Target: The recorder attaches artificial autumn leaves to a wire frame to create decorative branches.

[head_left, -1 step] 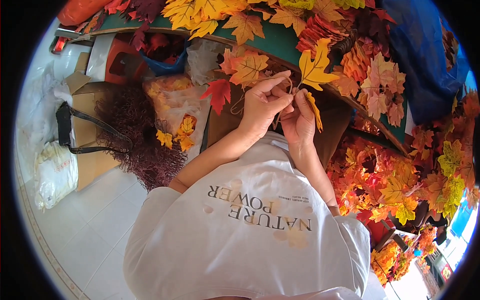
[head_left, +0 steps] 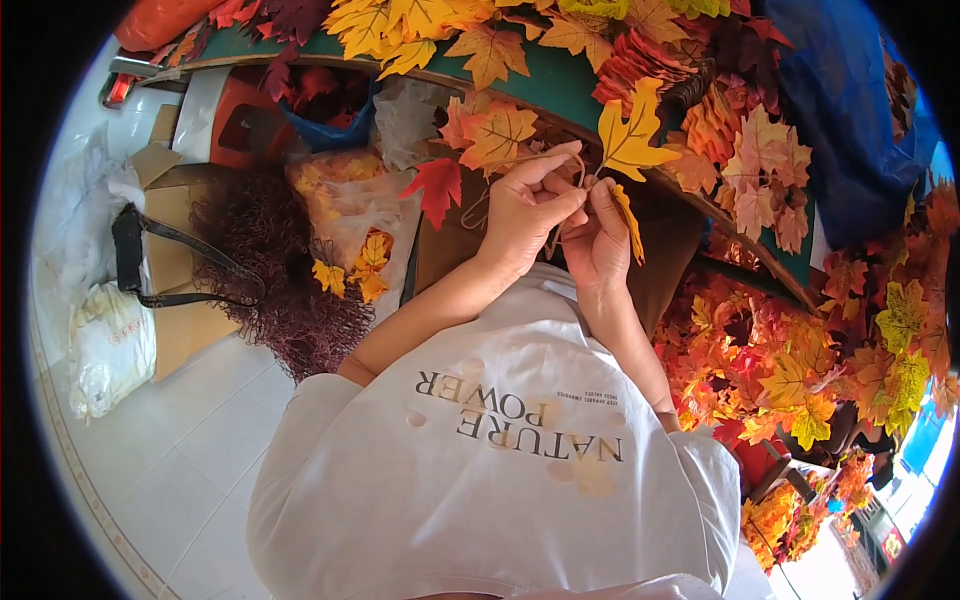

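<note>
My left hand (head_left: 522, 218) is closed with thumb and fingers pinched together on a thin brown cord (head_left: 478, 205), which loops out beside the knuckles. Beside it, my right hand (head_left: 598, 245) pinches the stem of a yellow artificial maple leaf (head_left: 632, 140) between thumb and forefinger. The fingertips of both hands nearly meet. A second yellow leaf (head_left: 630, 222), seen almost edge-on, stands along the right hand's fingers. Left of the hands hang a red leaf (head_left: 435, 190) and an orange leaf (head_left: 500, 138); how they join the cord is hard to see.
A green-topped table (head_left: 560, 92) ahead bears heaped artificial leaves (head_left: 410, 25). More leaves (head_left: 780, 350) fill the right side. Blue plastic sheeting (head_left: 845, 120) lies far right. On the left are a dark wiry tangle (head_left: 270, 260), a leaf-filled plastic bag (head_left: 340, 190) and cardboard (head_left: 180, 250).
</note>
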Demonstrator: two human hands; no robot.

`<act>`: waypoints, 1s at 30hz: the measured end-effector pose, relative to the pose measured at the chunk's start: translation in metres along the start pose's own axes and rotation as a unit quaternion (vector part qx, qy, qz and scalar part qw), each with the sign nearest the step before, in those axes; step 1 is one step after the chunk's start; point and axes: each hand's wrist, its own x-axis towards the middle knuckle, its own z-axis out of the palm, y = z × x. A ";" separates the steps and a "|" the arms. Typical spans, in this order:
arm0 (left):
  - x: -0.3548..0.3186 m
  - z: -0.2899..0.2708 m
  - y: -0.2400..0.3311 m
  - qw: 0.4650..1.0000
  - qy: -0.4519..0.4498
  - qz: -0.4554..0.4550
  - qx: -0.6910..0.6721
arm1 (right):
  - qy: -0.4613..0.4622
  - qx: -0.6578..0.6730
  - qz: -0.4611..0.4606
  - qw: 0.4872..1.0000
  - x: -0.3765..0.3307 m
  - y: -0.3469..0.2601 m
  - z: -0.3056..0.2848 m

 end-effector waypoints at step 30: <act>-0.003 -0.018 -0.021 0.984 0.017 0.146 0.099 | -0.062 -0.430 -0.344 0.833 0.002 0.015 -0.012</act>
